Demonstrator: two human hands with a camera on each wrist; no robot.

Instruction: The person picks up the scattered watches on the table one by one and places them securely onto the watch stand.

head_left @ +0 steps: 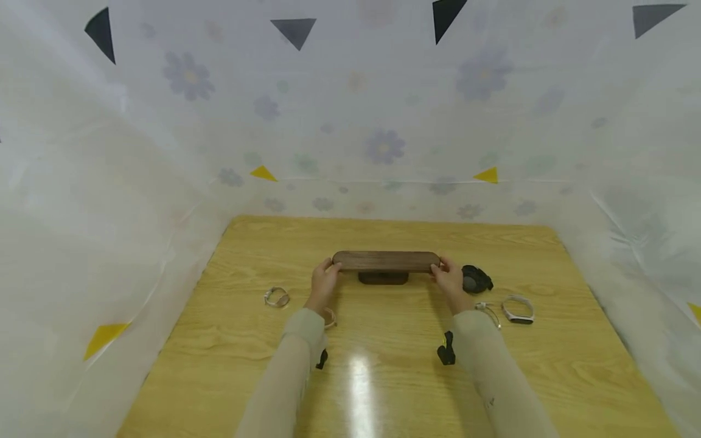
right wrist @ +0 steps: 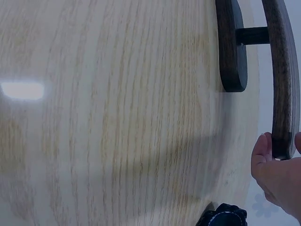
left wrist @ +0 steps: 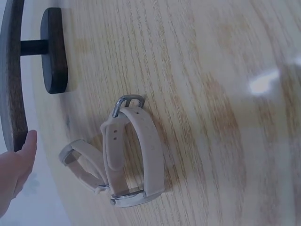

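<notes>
A dark wooden display stand [head_left: 386, 261], a long bar with rounded ends on a short post, is held between both hands. Its small base [left wrist: 55, 52] is at the wooden table's surface; I cannot tell if it touches. At the bar's left end, my left hand [head_left: 324, 283] pinches it between thumb and fingers. My right hand [head_left: 450, 283] grips the opposite end, thumb on the near side. Near my left wrist lies a watch with a pale pink strap [left wrist: 153, 155], partly hidden in the head view. Just right of my right hand sits a black watch [head_left: 476, 279].
A smaller light-strapped watch [head_left: 276, 297] lies on the table's left. To the right are a thin bracelet-like watch [head_left: 490, 313], partly behind the sleeve, and a white band [head_left: 518, 309] with a dark face. A flower-patterned white curtain [head_left: 350, 109] encloses the table [head_left: 383, 389].
</notes>
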